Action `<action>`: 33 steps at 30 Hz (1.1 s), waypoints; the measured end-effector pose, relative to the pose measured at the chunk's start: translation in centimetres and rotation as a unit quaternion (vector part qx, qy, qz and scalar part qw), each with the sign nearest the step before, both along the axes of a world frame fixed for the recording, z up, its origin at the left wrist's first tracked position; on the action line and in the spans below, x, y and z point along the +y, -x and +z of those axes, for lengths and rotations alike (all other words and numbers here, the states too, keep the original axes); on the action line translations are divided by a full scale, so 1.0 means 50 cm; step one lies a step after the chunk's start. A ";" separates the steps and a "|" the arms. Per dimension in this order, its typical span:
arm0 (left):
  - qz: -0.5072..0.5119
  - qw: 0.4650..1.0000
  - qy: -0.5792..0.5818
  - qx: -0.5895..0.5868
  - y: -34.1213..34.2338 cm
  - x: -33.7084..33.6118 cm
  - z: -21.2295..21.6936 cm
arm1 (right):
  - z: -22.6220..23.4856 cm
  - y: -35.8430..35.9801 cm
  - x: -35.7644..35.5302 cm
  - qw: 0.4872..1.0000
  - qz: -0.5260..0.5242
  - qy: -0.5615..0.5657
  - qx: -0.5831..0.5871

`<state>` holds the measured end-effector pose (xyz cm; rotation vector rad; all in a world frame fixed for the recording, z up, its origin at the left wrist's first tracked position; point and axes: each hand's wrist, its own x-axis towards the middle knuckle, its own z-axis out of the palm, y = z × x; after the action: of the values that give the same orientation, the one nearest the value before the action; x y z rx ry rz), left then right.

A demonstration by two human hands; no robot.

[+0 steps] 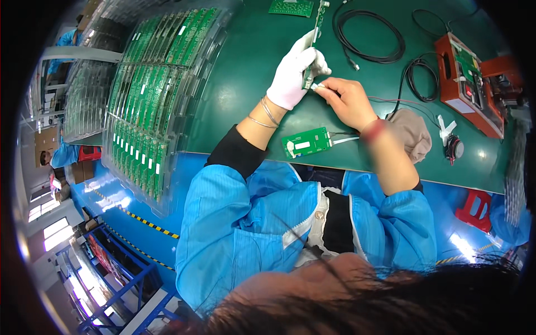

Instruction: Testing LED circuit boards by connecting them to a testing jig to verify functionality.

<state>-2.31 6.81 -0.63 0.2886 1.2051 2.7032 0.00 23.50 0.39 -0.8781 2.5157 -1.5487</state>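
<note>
In a white glove, my left hand (pixel 297 70) grips a narrow green circuit board (pixel 317 27), held up on edge above the table. My bare right hand (pixel 347 99) is closed in a pinch at the board's near end, on a small white connector (pixel 316 86). Part of the connector is covered by my fingertips, so I cannot tell whether it sits in the board. Below my hands another green circuit board (pixel 306 143) lies flat near the table edge, with a white plug and leads at its right side.
Clear trays of upright green boards (pixel 142 89) stand at the left. Coiled black cables (pixel 371 58) lie at the back. On the right are an orange-red test fixture (pixel 466 84), a brown cloth (pixel 412 133) and a small round speaker-like part (pixel 454 147). A further board (pixel 291 7) lies at the far edge.
</note>
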 end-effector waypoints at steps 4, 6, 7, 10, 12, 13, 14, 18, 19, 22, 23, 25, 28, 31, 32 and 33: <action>-0.007 0.999 0.041 0.016 -0.007 0.015 0.008 | 0.004 0.006 0.007 0.998 0.018 -0.002 -0.054; -0.014 0.998 0.053 0.023 -0.012 0.016 0.010 | 0.006 0.005 0.008 0.995 0.032 -0.005 -0.096; -0.015 0.998 0.053 0.024 -0.013 0.017 0.012 | 0.007 0.005 0.008 0.995 0.031 -0.005 -0.096; 0.011 0.991 0.125 0.036 -0.019 0.017 0.017 | 0.010 0.004 0.006 0.997 0.029 -0.016 -0.067; 0.019 0.988 0.148 0.041 -0.020 0.017 0.018 | 0.012 0.003 0.006 0.998 0.027 -0.020 -0.057; 0.019 0.986 0.158 0.046 -0.020 0.016 0.017 | 0.013 0.003 0.006 0.998 0.028 -0.023 -0.054; 0.020 0.984 0.169 0.052 -0.020 0.016 0.015 | 0.013 0.002 0.006 0.998 0.029 -0.027 -0.051; 0.017 0.978 0.195 0.066 -0.022 0.018 0.017 | 0.014 0.001 0.007 0.998 0.031 -0.033 -0.040; 0.015 0.977 0.200 0.067 -0.025 0.020 0.020 | 0.013 0.001 0.007 0.998 0.032 -0.031 -0.036; 0.010 0.975 0.210 0.072 -0.030 0.025 0.027 | 0.010 -0.001 0.004 0.999 0.034 -0.029 -0.026; 0.017 0.978 0.198 0.067 -0.031 0.028 0.027 | 0.009 -0.002 0.002 0.999 0.029 -0.019 -0.025; 0.032 0.983 0.172 0.059 -0.033 0.034 0.024 | 0.007 -0.005 -0.004 1.000 0.020 0.000 -0.022; 0.039 0.986 0.149 0.060 -0.033 0.036 0.020 | 0.008 -0.006 -0.004 0.999 0.020 0.005 -0.030; 0.034 0.990 0.126 0.058 -0.033 0.035 0.018 | 0.012 -0.004 -0.002 0.997 0.034 -0.007 -0.074; 0.031 0.990 0.123 0.065 -0.031 0.037 0.019 | 0.008 0.000 0.001 0.997 0.030 -0.009 -0.068; 0.031 0.987 0.144 0.068 -0.030 0.036 0.021 | 0.001 0.004 0.004 1.000 0.019 -0.009 0.004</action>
<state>-0.81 8.62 0.42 0.4066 1.6466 2.5472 -0.22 23.70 0.42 -0.9268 2.4983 -1.5117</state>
